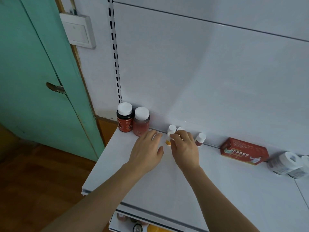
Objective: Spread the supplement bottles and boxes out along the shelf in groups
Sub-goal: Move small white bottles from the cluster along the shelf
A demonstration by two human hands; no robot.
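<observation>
Both hands down on the white shelf [150, 190], working the little bottles by the back wall.

Right hand [184, 149] has its fingers curled round a small yellow-labelled bottle [168, 141] with a round white cap; left hand [147, 151] lies flat, fingers relaxed, just beside it. Two chunky red-labelled bottles [132, 122] with smooth white caps stand at the left end, a small red bottle [200, 139] to the right, then a glossy red cardboard box [244, 151] and some white-wrapped bottles [287, 163], blurry.

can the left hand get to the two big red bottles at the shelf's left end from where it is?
Probably yes: the left hand lies open right beside the big red bottles, with nothing visible between them.
</observation>
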